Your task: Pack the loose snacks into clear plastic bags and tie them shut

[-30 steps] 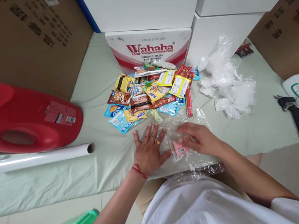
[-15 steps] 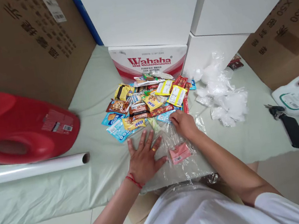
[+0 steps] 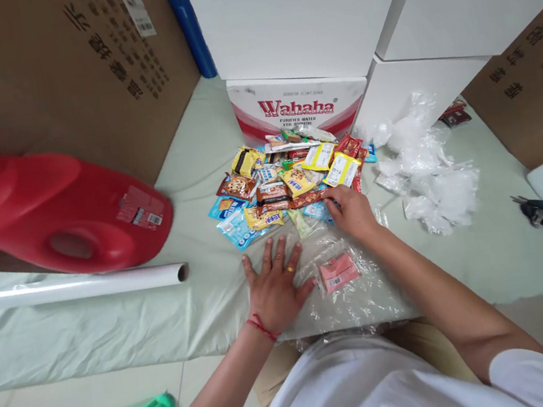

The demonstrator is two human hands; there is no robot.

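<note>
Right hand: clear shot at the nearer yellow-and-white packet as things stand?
Probably yes. The right hand is just below the yellow-and-white packet, which lies atop the snack pile with nothing seen covering it. Whether the fingertips already pinch something is unclear.

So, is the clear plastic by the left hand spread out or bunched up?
Spread out, though wrinkled: the clear plastic shows creases across the cloth on several sides of the pink packet, with the left hand splayed beside it.
</note>
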